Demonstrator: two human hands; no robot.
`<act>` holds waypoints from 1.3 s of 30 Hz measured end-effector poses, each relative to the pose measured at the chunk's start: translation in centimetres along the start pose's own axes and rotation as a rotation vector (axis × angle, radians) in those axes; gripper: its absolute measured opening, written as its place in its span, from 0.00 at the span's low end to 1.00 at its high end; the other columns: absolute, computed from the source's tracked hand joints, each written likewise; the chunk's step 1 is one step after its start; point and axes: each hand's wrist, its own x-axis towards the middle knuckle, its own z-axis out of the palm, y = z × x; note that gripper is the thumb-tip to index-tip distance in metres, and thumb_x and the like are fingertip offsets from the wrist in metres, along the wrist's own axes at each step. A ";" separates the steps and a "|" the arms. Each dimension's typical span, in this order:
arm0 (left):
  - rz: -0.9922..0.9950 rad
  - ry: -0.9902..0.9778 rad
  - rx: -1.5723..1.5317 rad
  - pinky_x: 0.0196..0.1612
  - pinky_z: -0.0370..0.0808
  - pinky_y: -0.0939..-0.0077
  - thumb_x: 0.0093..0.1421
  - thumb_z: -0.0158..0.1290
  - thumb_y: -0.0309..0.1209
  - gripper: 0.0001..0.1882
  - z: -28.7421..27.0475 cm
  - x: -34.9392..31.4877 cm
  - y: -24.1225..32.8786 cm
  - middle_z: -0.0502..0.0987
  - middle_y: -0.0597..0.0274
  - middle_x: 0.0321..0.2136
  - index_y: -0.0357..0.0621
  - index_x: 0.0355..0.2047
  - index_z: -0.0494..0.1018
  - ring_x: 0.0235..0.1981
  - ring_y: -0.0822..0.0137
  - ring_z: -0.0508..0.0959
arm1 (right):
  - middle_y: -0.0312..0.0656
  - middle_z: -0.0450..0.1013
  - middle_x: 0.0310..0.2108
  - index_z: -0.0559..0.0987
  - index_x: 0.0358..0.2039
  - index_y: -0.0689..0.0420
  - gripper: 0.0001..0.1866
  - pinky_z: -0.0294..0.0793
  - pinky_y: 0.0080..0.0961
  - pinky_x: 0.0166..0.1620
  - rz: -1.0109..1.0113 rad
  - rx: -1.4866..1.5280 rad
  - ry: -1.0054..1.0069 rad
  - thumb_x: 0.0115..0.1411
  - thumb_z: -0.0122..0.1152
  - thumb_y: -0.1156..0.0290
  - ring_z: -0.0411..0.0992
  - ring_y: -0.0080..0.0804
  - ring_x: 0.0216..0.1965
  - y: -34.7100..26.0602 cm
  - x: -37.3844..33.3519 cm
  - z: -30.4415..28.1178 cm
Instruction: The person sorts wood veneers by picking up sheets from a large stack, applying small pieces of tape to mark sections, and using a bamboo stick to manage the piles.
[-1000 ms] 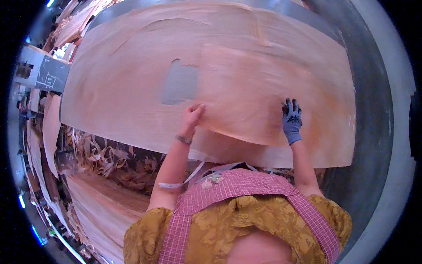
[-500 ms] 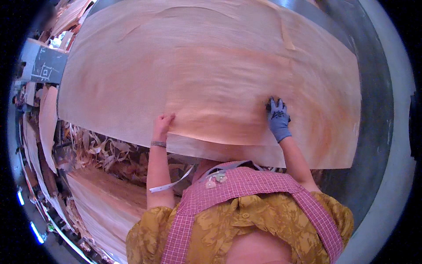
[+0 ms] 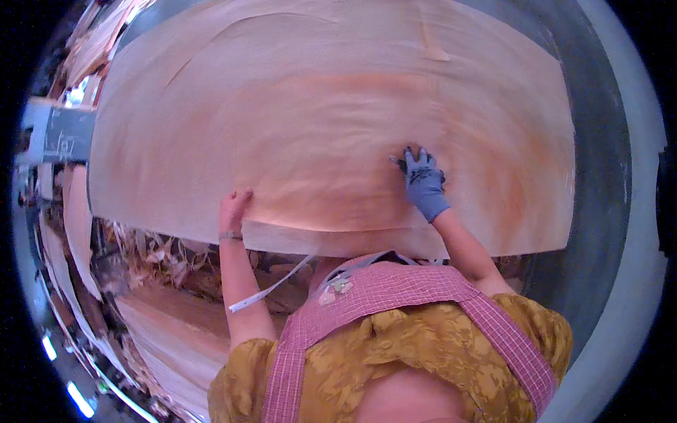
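Note:
A large, thin sheet of pale wood veneer [image 3: 162,141] lies over the table. On top of it rests a smaller, more orange veneer sheet [image 3: 331,155], its near edge curving toward me. My left hand [image 3: 235,204], bare, is closed at this smaller sheet's near left corner; the fingertips are partly hidden. Farther right, my right hand [image 3: 424,180] wears a blue-grey glove with dark fingertips. Its fingers are spread flat on the smaller sheet, near the right side.
Dark table surface [image 3: 599,155] borders the veneer at the right. Torn veneer scraps [image 3: 166,261] fill the gap below the near left edge. A veneer stack [image 3: 169,324] stands at the lower left. A narrow white strip [image 3: 271,285] hangs by my left forearm.
Both hands have shifted slightly left in view, and so has the veneer with the whole scene. My right hand's fingers are spread wider.

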 end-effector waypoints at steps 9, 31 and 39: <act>0.043 0.150 0.165 0.38 0.75 0.70 0.53 0.62 0.40 0.24 -0.5 -2.3 -0.3 0.79 0.50 0.39 0.30 0.42 0.73 0.37 0.62 0.79 | 0.53 0.73 0.39 0.73 0.46 0.57 0.14 0.73 0.44 0.39 -0.275 0.705 0.033 0.62 0.54 0.65 0.73 0.54 0.39 -3.9 2.6 -5.1; 0.869 0.490 0.736 0.56 0.66 0.63 0.58 0.43 0.24 0.20 4.0 3.7 6.2 0.73 0.62 0.53 0.45 0.52 0.72 0.53 0.59 0.70 | 0.57 0.78 0.32 0.63 0.45 0.64 0.17 0.78 0.43 0.34 -0.567 0.131 -0.119 0.60 0.48 0.68 0.80 0.50 0.33 -34.4 10.0 -4.7; 0.952 0.568 0.928 0.51 0.68 0.66 0.58 0.47 0.29 0.20 4.5 4.7 5.9 0.72 0.66 0.55 0.45 0.52 0.72 0.53 0.66 0.70 | 0.55 0.77 0.26 0.63 0.46 0.64 0.16 0.78 0.41 0.28 -0.554 0.160 -0.152 0.61 0.48 0.68 0.80 0.46 0.28 -31.7 6.3 -3.1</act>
